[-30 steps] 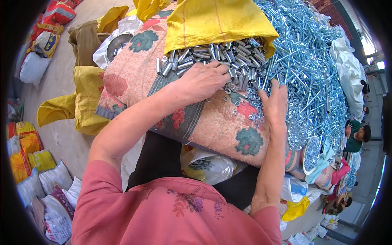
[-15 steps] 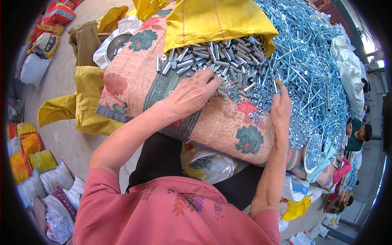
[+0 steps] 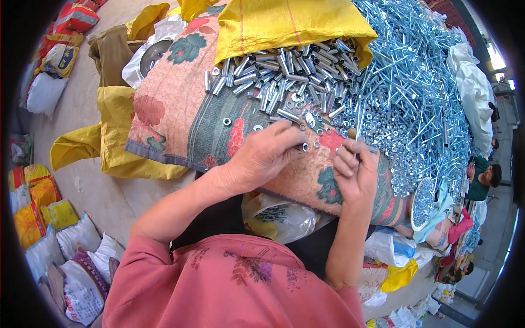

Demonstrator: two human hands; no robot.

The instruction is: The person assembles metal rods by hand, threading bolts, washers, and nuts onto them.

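Observation:
My left hand point(image 3: 265, 153) is closed in a pinch over the near part of the patterned quilt point(image 3: 240, 123), a small metal ring point(image 3: 305, 147) at its fingertips. To its right, my right hand point(image 3: 356, 170) has its fingers curled in, and a long thin bolt point(image 3: 359, 117) sticks up from the thumb and forefinger. A brownish covering point(image 3: 351, 133) shows on one fingertip. Beyond both hands, short metal tubes point(image 3: 295, 71) spill out of a yellow woven sack point(image 3: 290, 22). Loose nuts and washers point(image 3: 391, 145) lie beside a heap of long bolts point(image 3: 410, 82).
A white bowl of small parts point(image 3: 421, 205) stands at the right. At the far left of the quilt is a metal bowl point(image 3: 153, 57). Filled sacks point(image 3: 76, 240) line the floor at left. A person in green point(image 3: 482, 175) sits beyond the heap.
My left hand has drawn back from the tubes toward me. My right hand has come nearer and left, away from the nuts and bolts, and its fingers have curled in.

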